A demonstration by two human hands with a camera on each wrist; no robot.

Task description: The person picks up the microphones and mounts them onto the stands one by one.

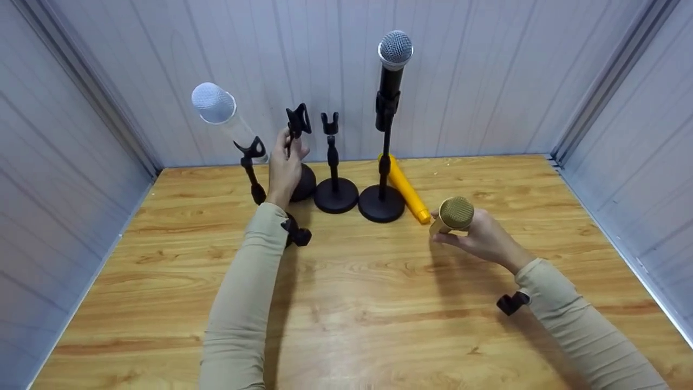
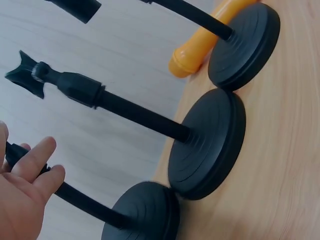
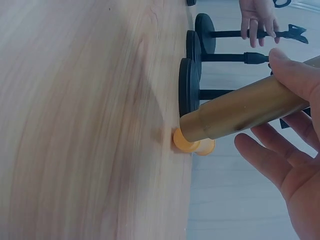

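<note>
Pale panelled walls (image 1: 482,92) border a wood-grained surface (image 1: 390,303). Left of centre, the left hand (image 1: 285,172) has fingers round a black stand (image 2: 90,204); right of centre, the right hand (image 1: 487,238) grips a gold microphone (image 1: 456,213).

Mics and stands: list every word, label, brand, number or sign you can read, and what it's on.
No readable text in any view.
Gold mic: one dark mark, too blurred to make out.
White mic, black mic, yellow tube, stands: no lettering shows.
</note>
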